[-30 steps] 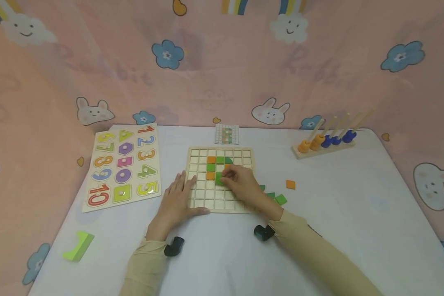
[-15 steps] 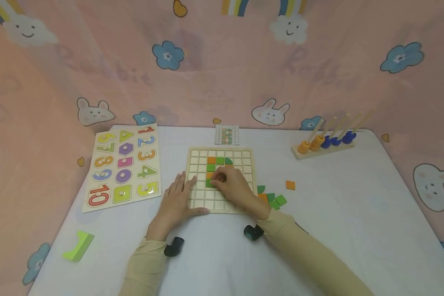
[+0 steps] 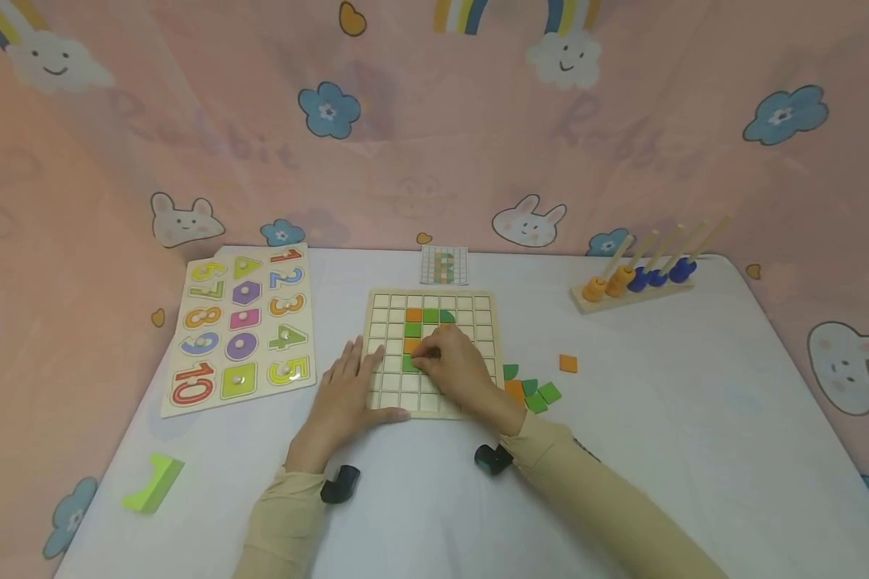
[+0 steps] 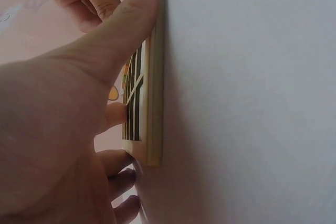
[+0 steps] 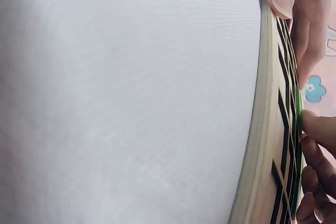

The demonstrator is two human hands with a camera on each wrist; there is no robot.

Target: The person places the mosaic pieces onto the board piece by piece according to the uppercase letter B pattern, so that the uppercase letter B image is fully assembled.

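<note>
A square wooden grid board [image 3: 391,398] lies mid-table. Orange and green tiles fill some of its cells, including an orange square tile [image 3: 413,315] and a dark green rounded tile [image 3: 446,317]. My left hand [image 3: 340,396] rests against the board's left side, fingers spread, thumb along the near edge. Over the board, my right hand [image 3: 455,366] pinches a green square tile [image 3: 409,363] at a cell just below an orange one. In the right wrist view, thumb and fingertips touch this green tile [image 5: 299,111]. The right hand hides some cells.
Loose green and orange tiles [image 3: 549,392] lie right of the board, with a single orange tile [image 3: 568,363] farther right. Behind stands a printed pattern card [image 3: 445,265]. A number puzzle [image 3: 220,330], a bead stacker [image 3: 633,289] and a light green block [image 3: 155,482] are around.
My right hand has moved left across the board with the green square tile, from the column beside it to the cell below the orange tile. The left hand has stayed put.
</note>
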